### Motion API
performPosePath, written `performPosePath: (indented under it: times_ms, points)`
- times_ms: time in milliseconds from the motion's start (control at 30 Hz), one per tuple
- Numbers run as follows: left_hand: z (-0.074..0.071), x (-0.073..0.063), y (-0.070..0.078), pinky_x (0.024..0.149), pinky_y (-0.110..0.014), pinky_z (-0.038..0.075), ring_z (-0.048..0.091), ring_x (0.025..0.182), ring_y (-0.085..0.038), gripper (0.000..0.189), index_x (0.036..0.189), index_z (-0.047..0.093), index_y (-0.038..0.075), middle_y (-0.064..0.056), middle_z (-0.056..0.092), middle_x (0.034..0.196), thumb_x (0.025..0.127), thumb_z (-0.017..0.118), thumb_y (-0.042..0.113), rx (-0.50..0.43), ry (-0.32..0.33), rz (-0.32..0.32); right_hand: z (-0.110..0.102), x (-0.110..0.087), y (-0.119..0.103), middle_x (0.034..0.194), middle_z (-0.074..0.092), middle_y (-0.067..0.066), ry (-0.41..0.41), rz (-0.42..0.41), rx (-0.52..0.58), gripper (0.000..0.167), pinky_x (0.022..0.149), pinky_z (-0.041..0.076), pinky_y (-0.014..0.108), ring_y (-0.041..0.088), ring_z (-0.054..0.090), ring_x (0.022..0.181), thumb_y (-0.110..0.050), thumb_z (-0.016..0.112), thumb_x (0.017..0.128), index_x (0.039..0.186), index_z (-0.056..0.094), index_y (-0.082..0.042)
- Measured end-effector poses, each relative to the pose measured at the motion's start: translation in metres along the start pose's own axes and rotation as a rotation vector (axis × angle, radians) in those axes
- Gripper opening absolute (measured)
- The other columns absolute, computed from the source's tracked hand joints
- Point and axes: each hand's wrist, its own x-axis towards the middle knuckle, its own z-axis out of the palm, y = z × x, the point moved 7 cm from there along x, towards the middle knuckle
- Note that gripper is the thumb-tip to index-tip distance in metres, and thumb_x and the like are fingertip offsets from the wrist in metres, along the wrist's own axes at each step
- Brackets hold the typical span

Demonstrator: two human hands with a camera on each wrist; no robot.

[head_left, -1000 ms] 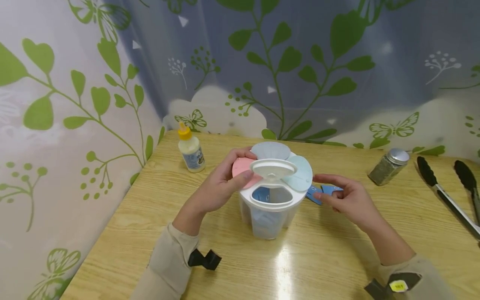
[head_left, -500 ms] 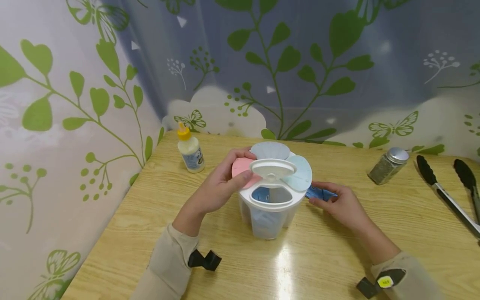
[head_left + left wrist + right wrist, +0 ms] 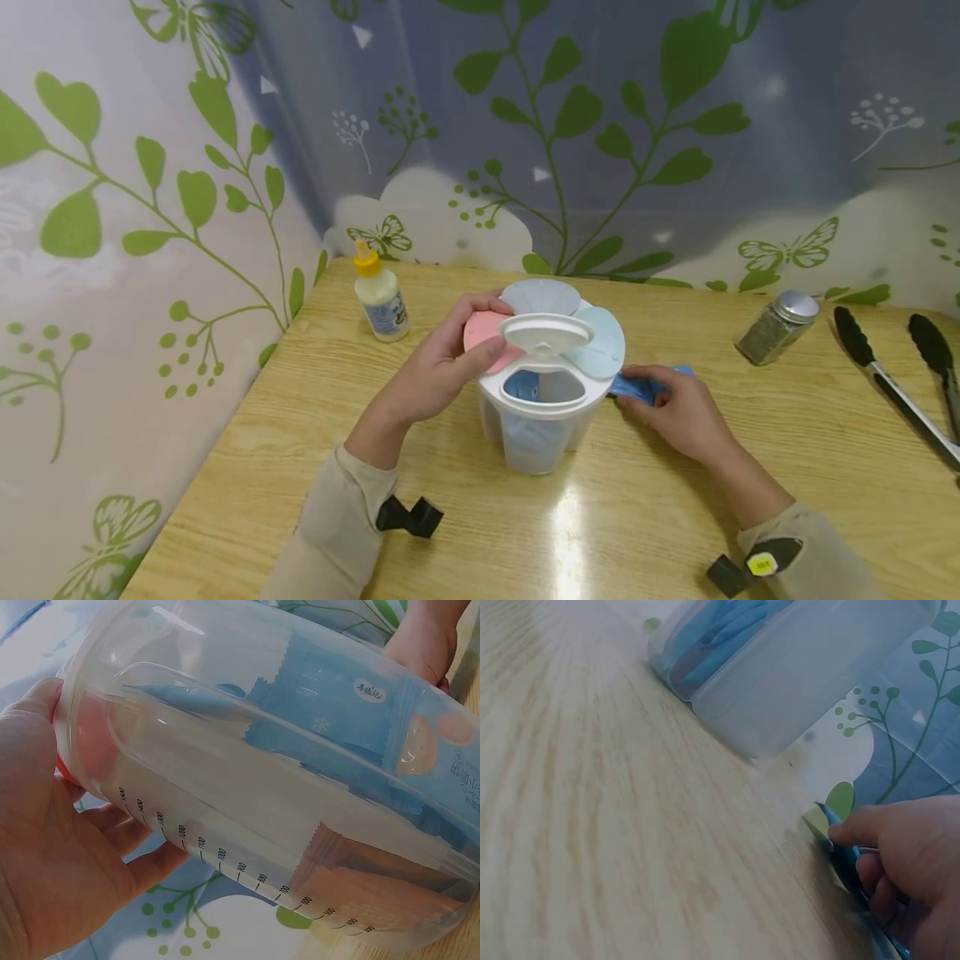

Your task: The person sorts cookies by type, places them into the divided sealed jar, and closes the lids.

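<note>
A clear container [image 3: 532, 450] with a white top and petal-shaped pink, grey and pale green lids stands on the table. Its front lid [image 3: 546, 335] is raised, leaving that compartment uncovered. My left hand [image 3: 435, 371] grips the top's left side, thumb on the pink lid [image 3: 483, 325]. Through the wall in the left wrist view, blue snack packets [image 3: 330, 705] and an orange packet [image 3: 375, 892] show inside. Right of the container, my right hand [image 3: 686, 412] pinches a blue packet [image 3: 636, 388] low over the table; the fingers partly hide it.
A glue bottle with a yellow cap [image 3: 381, 304] stands at the back left. To the right, a glass jar with a metal lid [image 3: 777, 329] lies tilted beside black-tipped tongs [image 3: 896, 392]. A patterned curtain [image 3: 600, 150] closes off the table's back edge.
My right hand has come down and left, its spread fingers closing on the blue packet beside the container. The left hand and container stay in place.
</note>
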Motion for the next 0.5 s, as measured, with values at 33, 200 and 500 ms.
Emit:
performPosePath:
  times_ms: [33,200,500]
  points:
    - [-0.0001,-0.0001,-0.0001,0.112,-0.046,0.040,0.038,0.143,-0.023,0.036,0.132,0.044,0.006,-0.009,0.040,0.150,0.102,0.050,0.024,0.002,0.001,0.001,-0.0001,0.0003,-0.0004,0.080,0.069,0.005,0.011,-0.011,-0.004,0.032,0.048,0.038,0.023,0.003,0.043,0.051,-0.019,0.076,0.090,0.119,0.070,-0.007]
    - [0.0000,0.0003,0.0001,0.110,-0.043,0.042,0.041,0.140,-0.023,0.034,0.132,0.044,0.006,-0.009,0.041,0.148,0.101,0.050,0.019,0.008,0.001,0.001,-0.0018,0.0015,-0.0021,0.070,0.068,0.000,0.054,-0.047,-0.011,0.023,0.048,0.041,0.022,0.003,0.048,0.051,-0.023,0.070,0.095,0.113,0.074,-0.010]
    - [-0.0001,0.0005,0.0002,0.112,-0.046,0.040,0.039,0.143,-0.023,0.034,0.132,0.044,0.006,-0.008,0.040,0.149,0.102,0.049,0.021,0.007,-0.004,0.004,-0.0081,0.0018,0.0010,0.078,0.070,0.010,0.090,0.010,0.023,0.028,0.044,0.044,0.026,0.010,0.055,0.047,-0.026,0.057,0.103,0.113,0.070,-0.004]
